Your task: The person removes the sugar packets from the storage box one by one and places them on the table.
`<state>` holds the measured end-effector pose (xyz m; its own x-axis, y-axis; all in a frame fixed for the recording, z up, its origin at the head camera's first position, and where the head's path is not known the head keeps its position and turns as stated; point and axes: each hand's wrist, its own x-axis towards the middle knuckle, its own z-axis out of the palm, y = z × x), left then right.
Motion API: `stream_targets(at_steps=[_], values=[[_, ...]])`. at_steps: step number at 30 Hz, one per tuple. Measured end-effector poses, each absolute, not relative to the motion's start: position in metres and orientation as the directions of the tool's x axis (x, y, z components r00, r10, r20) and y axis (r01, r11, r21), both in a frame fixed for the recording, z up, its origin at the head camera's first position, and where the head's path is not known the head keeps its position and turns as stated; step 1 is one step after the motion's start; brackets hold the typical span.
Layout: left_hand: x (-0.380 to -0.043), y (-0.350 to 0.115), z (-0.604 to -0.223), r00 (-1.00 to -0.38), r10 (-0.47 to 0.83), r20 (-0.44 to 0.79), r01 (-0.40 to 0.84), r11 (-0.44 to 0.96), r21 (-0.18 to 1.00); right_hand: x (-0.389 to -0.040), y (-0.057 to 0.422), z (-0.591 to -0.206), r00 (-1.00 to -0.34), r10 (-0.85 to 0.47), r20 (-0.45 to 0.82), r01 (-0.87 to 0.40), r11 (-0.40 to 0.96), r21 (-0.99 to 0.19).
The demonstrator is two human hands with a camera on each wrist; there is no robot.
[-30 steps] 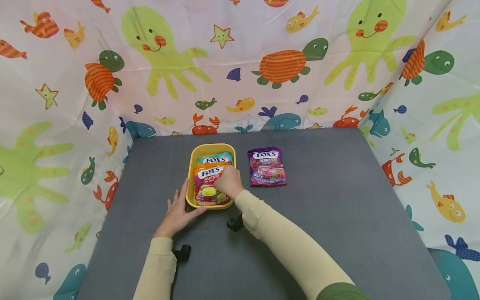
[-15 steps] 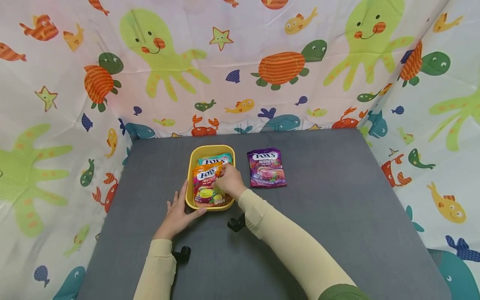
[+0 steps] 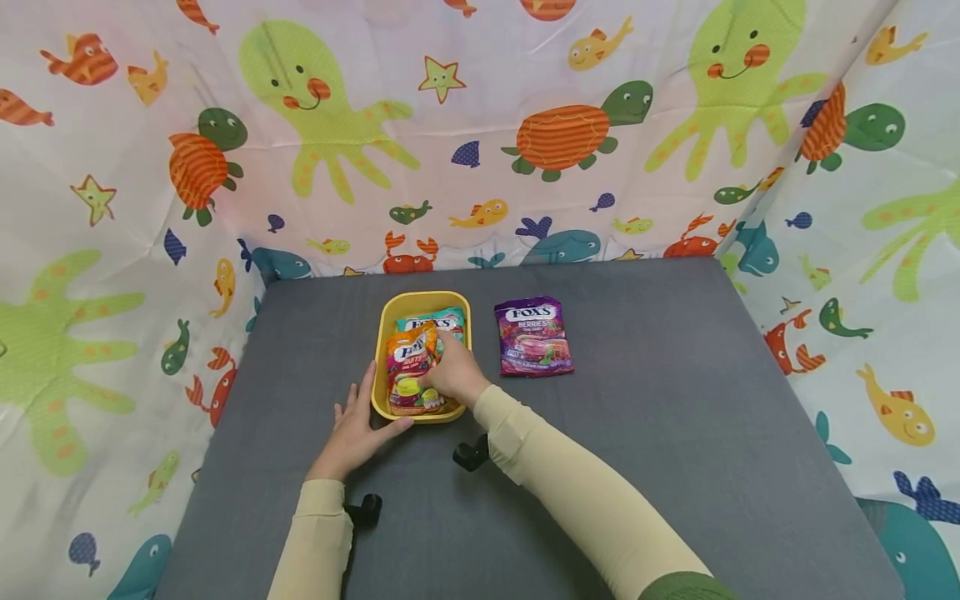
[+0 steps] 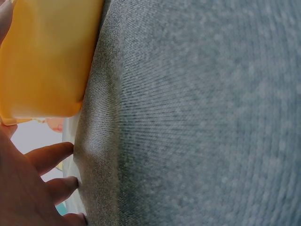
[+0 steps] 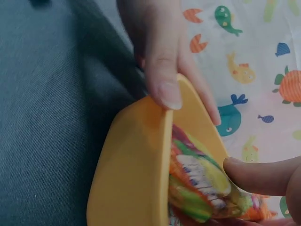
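Note:
A yellow plastic container [image 3: 388, 318] stands on the dark grey table. Inside lie an orange Fox's Fruits candy bag [image 3: 408, 390] and, behind it, a teal Fox's candy bag [image 3: 450, 317], partly covered. My left hand [image 3: 354, 435] is spread at the container's near left corner, index finger along its left side and thumb touching the near rim; the left wrist view shows the other fingertips reaching the table. Inside the container, my right hand [image 3: 459, 373] pinches the right part of the orange bag, its thumb [image 5: 256, 176] on the bag's front. Its other fingers are mostly hidden.
A purple Fox's Berries candy bag [image 3: 534, 337] lies flat to the right of the container. A sea-animal patterned cloth [image 3: 480, 183] rises behind the table and at both sides. Black camera mounts [image 3: 366, 510] hang under the wrists.
My right hand has shifted its grip on the orange bag, opening from a fist-like pose. The bag's right side now bends inward and the bag sits slightly further left. The left hand keeps its place.

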<state>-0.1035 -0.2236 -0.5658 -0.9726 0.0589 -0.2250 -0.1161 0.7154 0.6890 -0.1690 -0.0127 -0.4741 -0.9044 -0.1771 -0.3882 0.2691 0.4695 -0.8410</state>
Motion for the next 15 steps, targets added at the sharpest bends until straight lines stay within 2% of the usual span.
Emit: stream_targets(at_steps=[11, 15], values=[[-0.1034, -0.2235, -0.5666, -0.972, 0.061, -0.225, -0.115, 0.715, 0.689, -0.1706, -0.0117, -0.4803, -0.89, -0.211, -0.404, 0.268, 0.475, -0.838], [-0.1039, -0.2224, -0.5652, -0.972, 0.061, -0.225, -0.116, 0.71, 0.694, -0.1728, -0.0106, -0.481, -0.885, -0.195, -0.423, 0.305, 0.444, -0.843]])
